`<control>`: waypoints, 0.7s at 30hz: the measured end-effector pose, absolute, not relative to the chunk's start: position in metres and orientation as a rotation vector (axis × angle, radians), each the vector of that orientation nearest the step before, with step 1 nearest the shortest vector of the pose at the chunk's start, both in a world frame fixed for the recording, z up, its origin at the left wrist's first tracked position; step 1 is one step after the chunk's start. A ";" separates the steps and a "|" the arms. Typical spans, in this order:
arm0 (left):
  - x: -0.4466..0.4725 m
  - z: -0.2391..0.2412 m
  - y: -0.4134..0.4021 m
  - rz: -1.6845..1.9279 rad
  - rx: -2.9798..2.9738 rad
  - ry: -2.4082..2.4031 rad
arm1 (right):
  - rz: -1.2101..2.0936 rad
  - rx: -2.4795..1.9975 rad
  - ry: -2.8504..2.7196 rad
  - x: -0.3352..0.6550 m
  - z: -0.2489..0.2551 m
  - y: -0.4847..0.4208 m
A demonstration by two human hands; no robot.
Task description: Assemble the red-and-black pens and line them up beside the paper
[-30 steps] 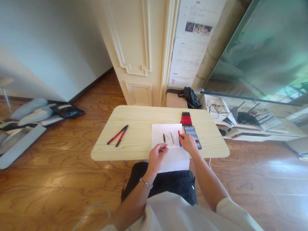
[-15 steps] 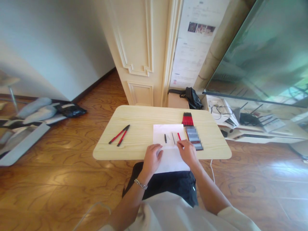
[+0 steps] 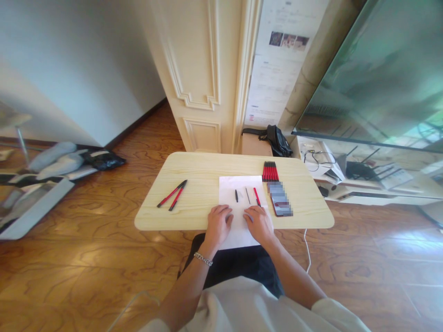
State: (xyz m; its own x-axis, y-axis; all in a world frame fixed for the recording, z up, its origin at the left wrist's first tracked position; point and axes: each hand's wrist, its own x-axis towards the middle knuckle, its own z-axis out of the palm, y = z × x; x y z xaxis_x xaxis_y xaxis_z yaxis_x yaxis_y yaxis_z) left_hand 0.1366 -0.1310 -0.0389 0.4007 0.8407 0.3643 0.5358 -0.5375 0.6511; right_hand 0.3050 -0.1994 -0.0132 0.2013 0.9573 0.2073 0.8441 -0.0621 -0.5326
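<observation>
A white sheet of paper (image 3: 238, 233) lies over the table's near edge. On its upper part, pen parts are spread in a row: a short black piece (image 3: 236, 196), a faint tiny part (image 3: 241, 195), a thin dark refill (image 3: 248, 195) and a red barrel (image 3: 256, 194). My left hand (image 3: 219, 225) rests on the sheet's left side, fingers loosely bent and holding nothing. Lying on the right side just below the refill and barrel, my right hand (image 3: 259, 224) has its fingers apart and nothing visible in them. It covers some of the paper.
Two red-and-black pens (image 3: 173, 194) lie at the left of the wooden table (image 3: 200, 168). Several more pens (image 3: 270, 171) form a row at the back right, above a phone (image 3: 279, 199). A white cable (image 3: 307, 251) hangs by the right edge.
My right hand has moved left, away from the red barrel's side, onto the paper. The sheet and its parts have shifted slightly away and left. My left hand stays nearly in place.
</observation>
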 end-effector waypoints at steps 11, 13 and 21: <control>0.135 -0.019 -0.139 1.111 2.058 1.146 | 0.332 -2.382 -1.481 0.356 -0.005 -0.142; 0.134 -0.016 -0.141 1.116 2.035 1.150 | 0.366 -2.437 -1.467 0.355 -0.007 -0.138; 0.142 -0.010 -0.150 1.044 1.841 1.137 | 0.433 -2.448 -1.345 0.358 0.003 -0.134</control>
